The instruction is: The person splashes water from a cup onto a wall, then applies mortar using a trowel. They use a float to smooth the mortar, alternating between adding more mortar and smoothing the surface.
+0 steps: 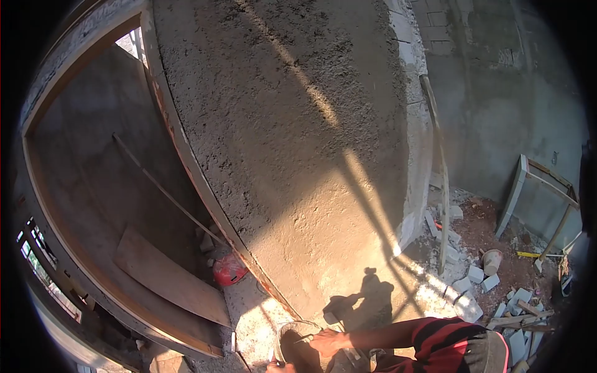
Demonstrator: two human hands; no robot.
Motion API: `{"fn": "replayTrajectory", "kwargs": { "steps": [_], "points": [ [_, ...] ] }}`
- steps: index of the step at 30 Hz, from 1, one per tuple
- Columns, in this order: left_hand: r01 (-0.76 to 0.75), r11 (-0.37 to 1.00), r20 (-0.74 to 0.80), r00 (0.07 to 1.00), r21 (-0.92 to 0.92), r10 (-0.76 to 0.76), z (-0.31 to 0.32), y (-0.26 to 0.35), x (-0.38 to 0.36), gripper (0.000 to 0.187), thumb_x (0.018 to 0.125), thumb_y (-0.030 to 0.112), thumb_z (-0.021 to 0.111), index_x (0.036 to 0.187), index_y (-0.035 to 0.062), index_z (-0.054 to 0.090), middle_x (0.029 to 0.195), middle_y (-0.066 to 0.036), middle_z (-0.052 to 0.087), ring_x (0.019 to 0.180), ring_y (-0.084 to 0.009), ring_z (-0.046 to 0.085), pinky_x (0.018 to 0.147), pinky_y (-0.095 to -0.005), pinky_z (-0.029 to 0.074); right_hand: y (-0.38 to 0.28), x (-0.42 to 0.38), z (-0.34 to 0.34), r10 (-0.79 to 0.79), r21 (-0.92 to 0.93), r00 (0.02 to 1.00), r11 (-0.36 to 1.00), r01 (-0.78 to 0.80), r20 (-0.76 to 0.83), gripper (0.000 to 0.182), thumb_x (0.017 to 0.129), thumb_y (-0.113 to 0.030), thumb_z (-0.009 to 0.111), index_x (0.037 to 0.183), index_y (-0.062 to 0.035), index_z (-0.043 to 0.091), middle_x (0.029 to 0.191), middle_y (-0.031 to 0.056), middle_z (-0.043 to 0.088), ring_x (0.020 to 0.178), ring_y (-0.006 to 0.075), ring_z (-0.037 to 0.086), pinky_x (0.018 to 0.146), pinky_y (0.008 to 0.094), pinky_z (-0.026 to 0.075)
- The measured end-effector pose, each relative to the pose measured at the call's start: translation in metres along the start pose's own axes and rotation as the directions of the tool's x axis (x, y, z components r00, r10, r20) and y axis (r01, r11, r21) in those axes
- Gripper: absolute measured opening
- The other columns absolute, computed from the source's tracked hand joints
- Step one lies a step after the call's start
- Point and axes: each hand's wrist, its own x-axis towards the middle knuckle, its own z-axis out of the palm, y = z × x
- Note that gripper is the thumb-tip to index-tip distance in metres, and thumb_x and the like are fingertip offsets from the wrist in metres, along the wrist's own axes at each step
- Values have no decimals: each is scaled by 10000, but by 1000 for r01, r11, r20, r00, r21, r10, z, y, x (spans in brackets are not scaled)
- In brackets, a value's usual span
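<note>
At the bottom of the head view stands a round bucket [279,343] with a pale rim, its inside mostly in shadow. My right hand [329,342] is closed over it, around what looks like the handle of a trowel [305,339]. Only a thin part of that tool shows, pointing into the bucket. My left hand [281,367] is at the bucket's near left rim and seems closed on it, partly cut off by the frame edge. Behind the bucket rises a wall of wet grey mortar [298,217], rough above and smoother below.
A wooden door frame [180,143] borders the mortar wall on the left. Beyond it are a leaning board [168,273] and a red helmet-like object [229,270]. At right, a wooden pole [443,186] leans near broken blocks [476,274] and a wooden frame [513,196].
</note>
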Motion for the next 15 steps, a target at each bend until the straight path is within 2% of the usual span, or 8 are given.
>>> {"fn": "replayTrajectory", "kwargs": {
  "steps": [4, 5, 6, 7, 9, 11, 13, 15],
  "points": [
    [-118, 993, -88, 989, 2, 118, 7, -4, 10, 256, 819, 270, 746, 855, 17, 755, 813, -223, 748, 779, -416, 732, 751, -474, 577, -6, 12, -42, -15, 422, 913, 890, -174, 407, 242, 833, -228, 770, 925, -14, 705, 869, 212, 738, 897, 390, 745, 755, 528, 549],
    [-231, 868, -158, 971, -440, 178, 13, 13, 13, 407, 829, 57, 648, 1205, -37, 771, 870, -136, 798, 673, -165, 725, 652, -329, 609, 6, 12, -30, 32, 448, 996, 892, -64, 79, 215, 832, -218, 754, 874, -16, 691, 739, 212, 689, 786, 371, 734, 706, 509, 534],
    [-64, 916, -2, 998, -396, 69, -10, 40, 7, 531, 805, 0, 628, 1324, -45, 731, 962, -128, 814, 820, -129, 732, 770, -289, 590, 24, 10, -36, 61, 395, 998, 917, -49, -17, 226, 840, -233, 750, 900, -24, 693, 740, 222, 678, 765, 377, 725, 722, 499, 539],
    [39, 955, 99, 995, -293, -10, -24, 58, 6, 549, 818, 58, 667, 1361, 71, 741, 895, -154, 819, 772, -146, 763, 765, -357, 602, 38, 1, -29, 161, 556, 979, 805, -205, 128, 215, 856, -219, 748, 940, -23, 719, 809, 184, 691, 786, 329, 710, 684, 458, 542],
    [-7, 951, 68, 997, -309, 30, -29, 73, 6, 597, 825, 35, 652, 1412, 120, 717, 904, -162, 817, 787, -120, 744, 758, -342, 592, 59, -19, -25, 347, 726, 846, 441, -528, 405, 215, 887, -191, 744, 1019, -22, 769, 949, 109, 717, 828, 234, 681, 608, 374, 548],
    [17, 912, 112, 993, -410, 32, -25, 77, 10, 656, 822, -40, 642, 1458, 116, 681, 1038, -138, 835, 922, -78, 725, 861, -303, 584, 56, -40, -18, 310, 878, 838, 21, -479, 449, 255, 1003, -197, 689, 1138, 16, 727, 751, 54, 685, 535, 119, 635, 427, 270, 466],
    [75, 833, 180, 983, -549, 31, -12, 69, 17, 601, 849, -71, 652, 1430, 75, 698, 1121, -94, 831, 983, -83, 719, 898, -288, 574, 31, -53, -20, 234, 908, 883, -210, -362, 406, 267, 1041, -235, 663, 1156, 3, 705, 686, 36, 624, 501, 115, 589, 415, 265, 434],
    [95, 769, 212, 976, -632, 53, 5, 56, 25, 507, 874, -58, 664, 1364, 52, 734, 1068, -41, 827, 959, -68, 697, 869, -274, 568, 21, -54, 15, 171, 904, 903, -252, -346, 394, 254, 1066, -240, 623, 1189, -24, 680, 702, 31, 610, 484, 111, 552, 421, 258, 422]
  ]
}}
